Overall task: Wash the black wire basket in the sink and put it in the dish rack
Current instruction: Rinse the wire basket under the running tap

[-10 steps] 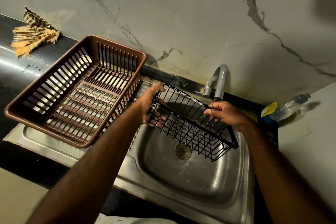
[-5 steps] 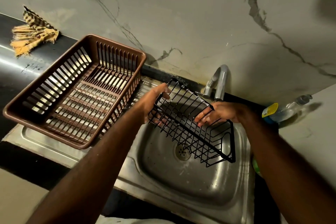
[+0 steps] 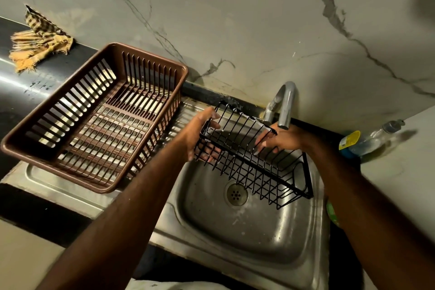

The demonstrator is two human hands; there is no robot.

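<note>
We hold the black wire basket over the sink, under the tap, and it does not rest on the steel bottom. One second ago it lay with its open side more to the wall and our right hand gripped its far long rim from above. Since then we turned it: the left end is now raised, the right end hangs low toward the drain, and the open side looks up to us.

Our left hand grips the left end, with the thumb over the top wire and the fingers curled behind the bars. Our right hand has let go of the rim and come inside the basket; its fingers are nearly straight and press on the wires, so it is open and rubs more than it holds. We see small white spots on the wires near the left thumb, maybe foam, but we cannot be sure. No water runs from the tap.

We judge that the washing is in the middle: we turn the basket to reach every side with the hand. The brown dish rack stands on the drainboard just beside the sink and holds nothing yet. A rinse probably comes before we carry the basket there.
</note>
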